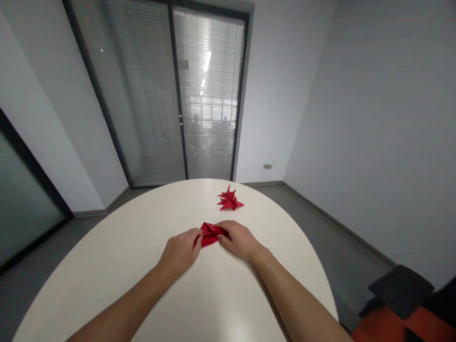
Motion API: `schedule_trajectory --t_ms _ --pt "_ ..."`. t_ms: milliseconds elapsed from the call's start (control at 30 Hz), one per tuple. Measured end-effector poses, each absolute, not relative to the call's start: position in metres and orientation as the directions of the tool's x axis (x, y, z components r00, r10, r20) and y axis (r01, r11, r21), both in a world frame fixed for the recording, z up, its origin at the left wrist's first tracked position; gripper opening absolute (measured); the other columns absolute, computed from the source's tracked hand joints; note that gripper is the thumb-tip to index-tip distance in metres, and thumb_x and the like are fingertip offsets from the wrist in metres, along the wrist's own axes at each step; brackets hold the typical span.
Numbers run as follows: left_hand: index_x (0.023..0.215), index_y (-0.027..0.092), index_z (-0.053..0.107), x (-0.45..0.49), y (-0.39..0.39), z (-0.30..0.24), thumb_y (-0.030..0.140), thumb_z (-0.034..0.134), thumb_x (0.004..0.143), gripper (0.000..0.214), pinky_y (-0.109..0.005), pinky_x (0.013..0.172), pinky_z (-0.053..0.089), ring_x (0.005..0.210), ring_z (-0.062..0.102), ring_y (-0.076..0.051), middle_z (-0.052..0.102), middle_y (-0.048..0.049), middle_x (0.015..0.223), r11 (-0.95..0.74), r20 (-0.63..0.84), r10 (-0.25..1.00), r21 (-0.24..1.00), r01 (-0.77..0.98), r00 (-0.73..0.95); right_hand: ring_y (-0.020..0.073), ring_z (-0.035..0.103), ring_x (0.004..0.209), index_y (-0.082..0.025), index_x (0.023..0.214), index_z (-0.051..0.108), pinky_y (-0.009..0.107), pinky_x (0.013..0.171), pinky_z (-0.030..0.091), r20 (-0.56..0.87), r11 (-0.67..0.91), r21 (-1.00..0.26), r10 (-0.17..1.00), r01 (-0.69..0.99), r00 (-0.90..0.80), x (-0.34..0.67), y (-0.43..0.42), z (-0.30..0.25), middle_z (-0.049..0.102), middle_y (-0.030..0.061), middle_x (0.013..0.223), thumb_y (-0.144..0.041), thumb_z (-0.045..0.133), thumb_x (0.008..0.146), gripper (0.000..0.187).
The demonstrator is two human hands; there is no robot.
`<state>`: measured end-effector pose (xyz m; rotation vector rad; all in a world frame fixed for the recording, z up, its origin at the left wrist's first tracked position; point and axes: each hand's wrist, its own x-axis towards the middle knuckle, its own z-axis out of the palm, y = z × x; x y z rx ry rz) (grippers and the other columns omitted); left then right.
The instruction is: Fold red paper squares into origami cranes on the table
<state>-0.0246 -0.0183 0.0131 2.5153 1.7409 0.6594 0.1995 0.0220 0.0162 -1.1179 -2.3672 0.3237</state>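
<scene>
A partly folded piece of red paper (210, 233) is between my two hands, just above or on the white table. My left hand (182, 247) grips its left end, thumb and fingers closed on the edge. At the opposite end, my right hand (238, 237) pinches the paper, with the fingers over its top and the thumb at the near side. Creases and a raised flap show in the middle of the sheet; its ends are covered by my fingers. Beyond my right hand lies a small cluster of pointed red origami pieces (230, 198).
The round white table (149, 216) spans the lower view. A red and black chair (399, 299) stands off its right side. Behind the table are glass panels with blinds (210, 95) and pale walls, one with a socket (267, 166) low down.
</scene>
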Motion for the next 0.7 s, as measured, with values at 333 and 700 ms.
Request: schedule_trajectory --t_ms 333,700 --pt "0.130 0.029 0.056 -0.023 -0.019 0.011 0.022 0.050 0.094 0.037 -0.035 0.092 0.050 0.111 0.062 -0.023 0.066 -0.0039 0.128 -0.451 0.415 0.851 0.263 0.853 0.322 0.0233 0.061 0.110 -0.021 0.119 0.069 0.036 0.098 0.047 0.394 0.692 -0.307 0.717 0.654 -0.574 0.190 0.017 0.025 0.069 0.0079 0.123 -0.019 0.053 0.093 0.031" --pt "0.115 0.025 0.066 -0.024 -0.016 0.015 0.015 0.043 0.090 0.035 -0.036 0.097 0.051 0.106 0.067 -0.021 0.070 -0.0021 0.123 -0.400 0.457 0.870 0.436 0.806 0.185 0.0219 0.061 0.114 -0.024 0.135 0.050 0.039 0.101 0.048 0.446 0.584 -0.647 0.811 0.490 -0.378 0.174 0.009 0.023 0.063 0.0074 0.131 -0.006 0.058 0.078 0.060"
